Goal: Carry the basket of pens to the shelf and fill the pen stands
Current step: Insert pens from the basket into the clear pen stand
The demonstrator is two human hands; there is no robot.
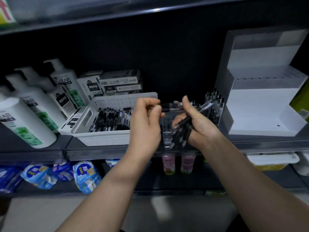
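Observation:
A white perforated basket [103, 136] stands on the dark shelf, holding several black pens [110, 119]. Right of it stands a clear acrylic pen stand [167, 129], with several pens upright in its back rows [215, 97]. My right hand [199, 126] is over the stand, shut on a bundle of black pens [182, 133] whose tips point down and toward me. My left hand [145, 124] is beside it, fingers pinching one black pen [168, 106] that lies level between both hands.
White shampoo bottles [28, 114] and stacked pen boxes [120, 81] crowd the shelf's left side. A white stepped display stand [260, 104] fills the right. The shelf below holds blue packets [85, 174] and small bottles [168, 163]. Another shelf board runs overhead.

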